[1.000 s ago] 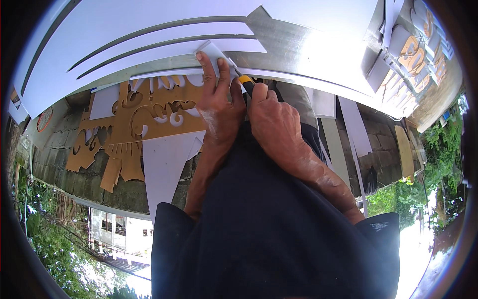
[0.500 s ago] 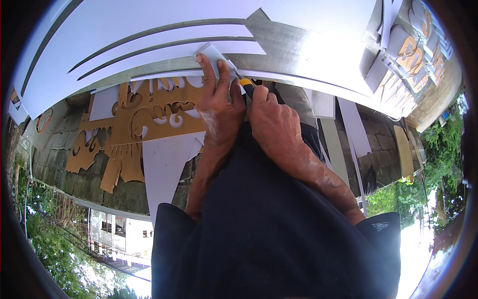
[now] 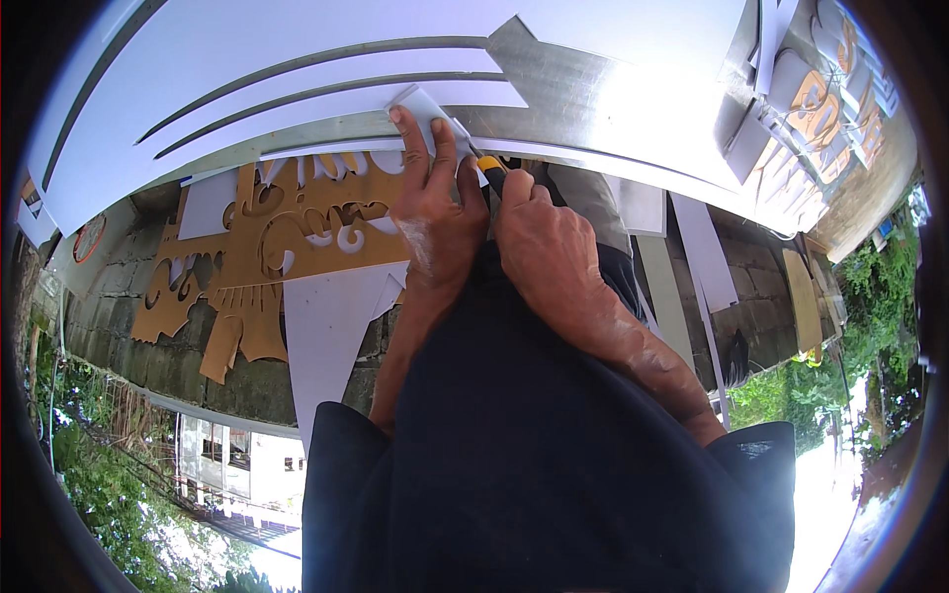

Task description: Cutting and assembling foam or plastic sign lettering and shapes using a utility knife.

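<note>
My right hand [image 3: 554, 237] is closed around a utility knife [image 3: 491, 168] with a yellow and black handle. Its blade tip meets the corner of a small pale piece of sheet [image 3: 423, 103] at the table's near edge. The fingers of my left hand [image 3: 435, 203] are stretched out and apart, with two fingertips pressing that piece down from above. Beneath the piece runs a narrow white strip [image 3: 341, 146] along the edge. Beyond my left hand, long white strips [image 3: 435, 92] with pointed slits between them lie on the table.
Large white sheets [image 3: 297, 25] cover much of the metal tabletop [image 3: 563, 84]. Cut white and brown pieces [image 3: 811, 109] are heaped at the far right. Below the near edge, brown cut-out sheets [image 3: 316, 227] and white offcuts [image 3: 321, 316] stand at the left, with a long white panel [image 3: 702, 247] at the right.
</note>
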`<state>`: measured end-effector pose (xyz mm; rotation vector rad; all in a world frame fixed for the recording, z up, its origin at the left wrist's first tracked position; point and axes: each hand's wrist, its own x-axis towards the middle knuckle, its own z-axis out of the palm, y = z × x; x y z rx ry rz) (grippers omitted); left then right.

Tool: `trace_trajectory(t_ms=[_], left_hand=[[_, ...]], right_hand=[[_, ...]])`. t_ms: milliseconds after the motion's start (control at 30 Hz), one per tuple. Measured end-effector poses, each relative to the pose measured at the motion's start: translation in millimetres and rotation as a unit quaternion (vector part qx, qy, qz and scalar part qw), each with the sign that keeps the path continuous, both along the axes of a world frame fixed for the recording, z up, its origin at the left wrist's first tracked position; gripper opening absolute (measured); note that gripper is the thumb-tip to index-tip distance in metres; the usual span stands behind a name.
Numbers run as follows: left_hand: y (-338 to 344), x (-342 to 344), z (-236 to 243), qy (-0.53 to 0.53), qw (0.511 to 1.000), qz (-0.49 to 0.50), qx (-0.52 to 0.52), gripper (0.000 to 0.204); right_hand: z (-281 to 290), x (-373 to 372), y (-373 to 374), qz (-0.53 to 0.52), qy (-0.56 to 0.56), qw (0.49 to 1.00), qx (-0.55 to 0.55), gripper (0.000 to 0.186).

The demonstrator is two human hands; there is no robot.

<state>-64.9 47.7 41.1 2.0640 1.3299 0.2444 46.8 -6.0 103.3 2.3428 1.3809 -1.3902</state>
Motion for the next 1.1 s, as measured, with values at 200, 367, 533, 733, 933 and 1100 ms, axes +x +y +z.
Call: trace_trajectory(t_ms=[200, 367, 533, 733, 933, 1100], left_hand=[[0.4, 0.3, 1.2, -0.002, 1.0, 0.02, -0.003, 0.043], [2.9, 4.1, 5.7, -0.001, 1.0, 0.021, -0.024, 0.042], [0.0, -1.0, 2.6, -0.012, 0.999, 0.025, -0.021, 0.042], [-2.5, -2.8, 0.5, -0.017, 0.999, 0.032, -0.029, 0.044], [-2.6, -3.8, -1.6, -0.02, 0.999, 0.024, -0.005, 0.046], [-3.8, -4.6, -3.9, -0.031, 0.999, 0.031, -0.005, 0.045]], right_hand=[[-2.3, 8.6, -3.8, -0.014, 0.031, 0.999, 0.008, 0.019], [-0.6, 18.4, -2.4, -0.109, 0.084, 0.99, 0.042, 0.022], [-8.9, 19.4, -0.3, -0.123, 0.103, 0.984, 0.079, 0.023], [-16.0, 14.8, 1.3, -0.1, 0.108, 0.986, 0.071, 0.021], [-20.3, 12.8, 1.1, -0.096, 0.096, 0.987, 0.084, 0.021], [-19.5, 11.5, 2.3, -0.095, 0.095, 0.988, 0.078, 0.021]])
